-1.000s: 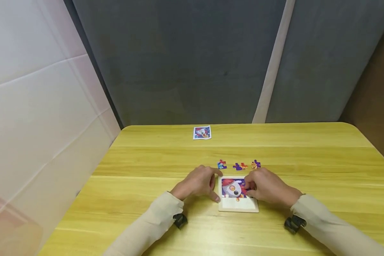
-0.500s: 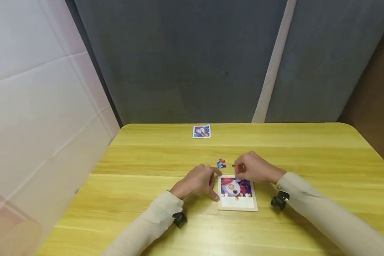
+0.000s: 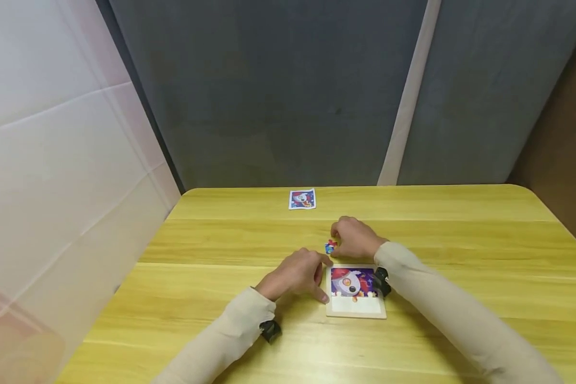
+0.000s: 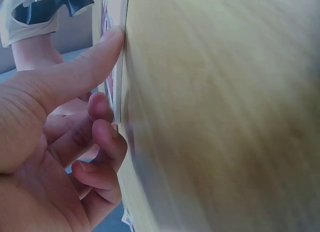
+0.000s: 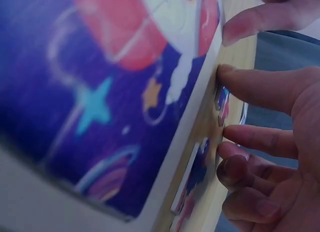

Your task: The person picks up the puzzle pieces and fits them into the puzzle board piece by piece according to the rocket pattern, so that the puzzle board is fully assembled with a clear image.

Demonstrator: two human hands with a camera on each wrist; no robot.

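Your left hand rests on the yellow wooden table against the left edge of the puzzle tray. In the left wrist view its thumb lies straight along the tray's edge and touches it, while the other fingers curl loosely beside the same edge; they grip nothing that you can make out.

Your right hand is farther out on the table, just beyond the tray's far edge, and its forearm in the beige sleeve crosses over the tray's right side. The hand sits on the loose puzzle pieces there. One loose piece, red and blue, shows at the hand's left side, touching the fingers. In the right wrist view the index fingertip presses down on a small piece lying on the wood just beside the tray rim, and the remaining fingers are bent and slightly spread above more pieces next to the rim. Whether any piece is actually pinched, you cannot tell.

The tray lies near the table's front, between your two arms. Its upper part is filled with a rocket picture on a purple starry ground; the lower strip is bare and pale.

A small reference card with the same rocket picture lies well apart, near the table's far edge. Grey padded panels stand behind the table, and a white sheet hangs on the left.
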